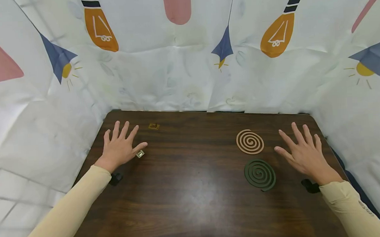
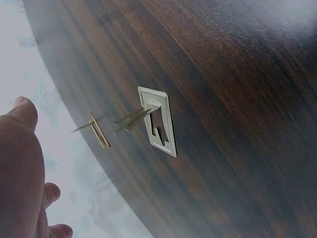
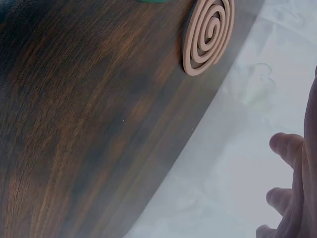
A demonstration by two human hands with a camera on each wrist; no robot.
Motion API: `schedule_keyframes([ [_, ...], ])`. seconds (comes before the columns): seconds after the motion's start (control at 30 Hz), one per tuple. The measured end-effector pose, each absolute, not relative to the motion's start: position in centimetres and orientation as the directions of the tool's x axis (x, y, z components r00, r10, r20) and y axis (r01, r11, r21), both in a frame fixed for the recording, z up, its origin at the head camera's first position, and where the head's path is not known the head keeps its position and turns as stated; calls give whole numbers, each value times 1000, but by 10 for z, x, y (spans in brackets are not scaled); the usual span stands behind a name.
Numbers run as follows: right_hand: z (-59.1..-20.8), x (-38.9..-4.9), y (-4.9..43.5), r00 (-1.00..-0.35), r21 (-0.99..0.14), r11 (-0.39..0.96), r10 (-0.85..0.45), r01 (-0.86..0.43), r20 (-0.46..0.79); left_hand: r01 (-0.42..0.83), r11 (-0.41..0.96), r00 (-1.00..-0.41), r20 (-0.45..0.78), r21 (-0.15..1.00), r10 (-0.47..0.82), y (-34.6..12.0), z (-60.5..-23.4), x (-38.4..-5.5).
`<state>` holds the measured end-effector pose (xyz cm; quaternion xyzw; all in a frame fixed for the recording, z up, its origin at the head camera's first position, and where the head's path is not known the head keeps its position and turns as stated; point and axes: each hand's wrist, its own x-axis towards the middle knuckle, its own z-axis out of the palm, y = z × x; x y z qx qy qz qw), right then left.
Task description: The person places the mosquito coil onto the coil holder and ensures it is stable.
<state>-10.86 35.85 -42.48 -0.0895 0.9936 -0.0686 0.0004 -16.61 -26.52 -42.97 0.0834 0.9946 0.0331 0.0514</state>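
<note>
My left hand is spread with fingers straight over the left side of the table, holding nothing. Just by its thumb lies a small silvery metal coil stand; the left wrist view shows its flat frame with prongs bent upward. Farther back is a similar gold-coloured stand. On the right, my right hand is likewise spread and holds nothing. To its left lie a tan mosquito coil and, nearer me, a dark green mosquito coil, both flat on the wood.
The dark wood-grain table has rounded far corners. White printed cloth hangs behind it and along both sides, close to the table's edges. A black wrist camera sits under the left wrist, another at the right.
</note>
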Motion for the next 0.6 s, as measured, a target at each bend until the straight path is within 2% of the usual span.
schedule_keyframes([
  [0.6,-431,-123,358,-984,-186,967,-179,-177,6,182,978,-971,-139,97,194,-251,-440,-184],
])
